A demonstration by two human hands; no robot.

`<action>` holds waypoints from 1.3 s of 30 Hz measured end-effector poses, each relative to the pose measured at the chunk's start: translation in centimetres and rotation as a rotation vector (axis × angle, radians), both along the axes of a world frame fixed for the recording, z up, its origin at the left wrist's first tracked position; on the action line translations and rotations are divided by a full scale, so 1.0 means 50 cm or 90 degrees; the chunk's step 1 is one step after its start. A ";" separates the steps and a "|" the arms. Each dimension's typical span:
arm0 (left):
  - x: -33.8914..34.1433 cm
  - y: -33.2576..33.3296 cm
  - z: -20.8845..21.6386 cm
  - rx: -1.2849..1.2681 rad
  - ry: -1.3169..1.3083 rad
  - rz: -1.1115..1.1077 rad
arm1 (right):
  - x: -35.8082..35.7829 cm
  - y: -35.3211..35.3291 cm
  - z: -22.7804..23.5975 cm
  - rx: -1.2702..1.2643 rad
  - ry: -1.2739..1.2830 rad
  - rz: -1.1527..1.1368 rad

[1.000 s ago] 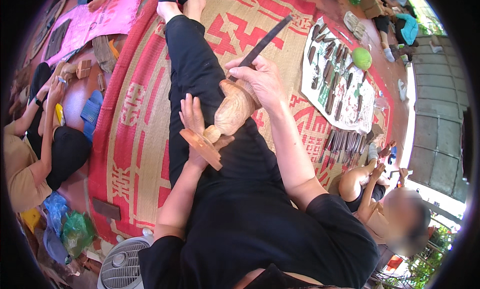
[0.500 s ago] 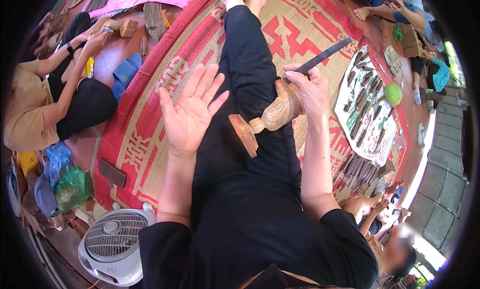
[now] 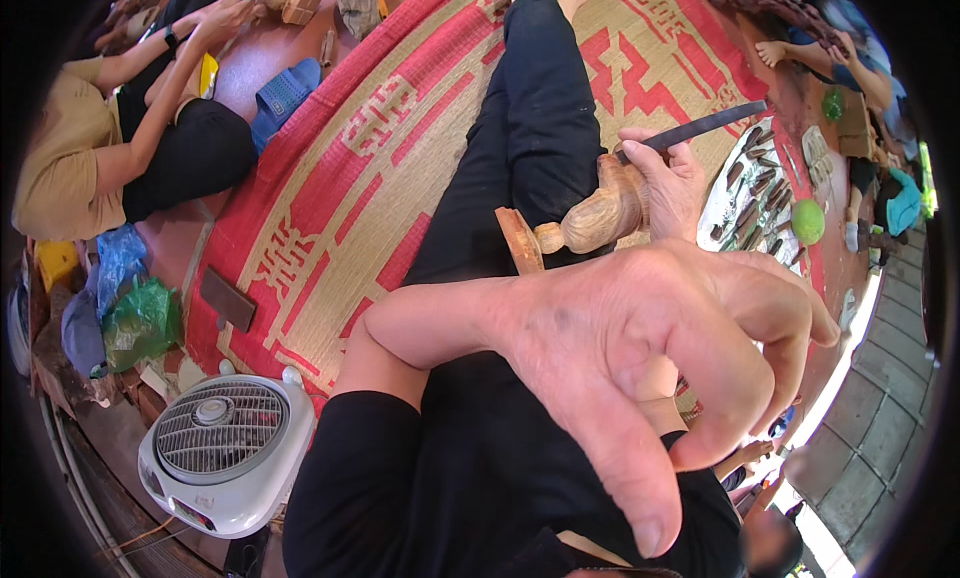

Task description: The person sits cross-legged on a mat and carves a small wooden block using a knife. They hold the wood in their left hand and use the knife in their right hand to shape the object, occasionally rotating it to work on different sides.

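Left hand [image 3: 640, 378] is raised close to the camera, empty, fingers loosely curled, touching nothing. Right hand [image 3: 668, 183] grips both the wooden carving [image 3: 590, 221] and a dark chisel [image 3: 700, 126].

Carving lies across the person's lap, long axis running left-right: flat base to the left, carved end in the right hand.

Risk, as I judge it: with one hand holding work and blade together, a slip could roll the carving off the thigh onto the red woven mat [image 3: 330, 188], or drive the chisel into the palm.
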State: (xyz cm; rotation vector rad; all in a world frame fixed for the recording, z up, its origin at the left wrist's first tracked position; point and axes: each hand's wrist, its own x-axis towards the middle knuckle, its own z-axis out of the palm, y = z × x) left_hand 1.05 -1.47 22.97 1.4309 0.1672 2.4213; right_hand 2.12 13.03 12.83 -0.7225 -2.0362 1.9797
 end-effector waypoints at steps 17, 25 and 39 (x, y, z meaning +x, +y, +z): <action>-0.004 -0.040 -0.021 -0.058 0.121 -0.169 | -0.002 0.001 -0.002 0.077 0.015 0.004; 0.003 -0.048 -0.016 0.018 0.113 -0.280 | 0.000 -0.007 0.007 0.057 0.022 -0.001; 0.036 -0.083 -0.010 0.003 0.217 -0.200 | -0.003 -0.010 0.012 0.094 -0.008 -0.002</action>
